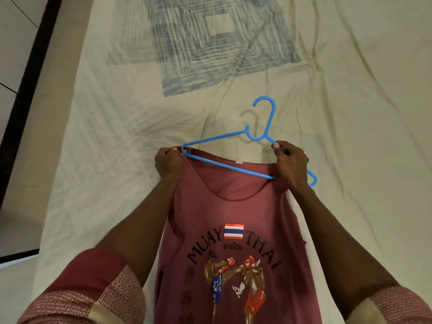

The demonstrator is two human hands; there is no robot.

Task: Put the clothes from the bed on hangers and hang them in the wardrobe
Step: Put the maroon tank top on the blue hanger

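A maroon sleeveless shirt [233, 206] with a "Muay Thai" print of two boxers and a small flag hangs in front of me over the bed. A blue plastic hanger [224, 163] lies across its neckline, hook pointing away from me. My left hand [167, 163] grips the shirt's left shoulder strap at the hanger's left end. My right hand [291, 163] pinches the hanger's right arm together with the right shoulder strap. The hanger's right tip sticks out past my right hand.
The bed [350, 136] is covered by a cream sheet with a blue striped square pattern at the far end. A dark bed frame edge [25, 90] and light floor run along the left.
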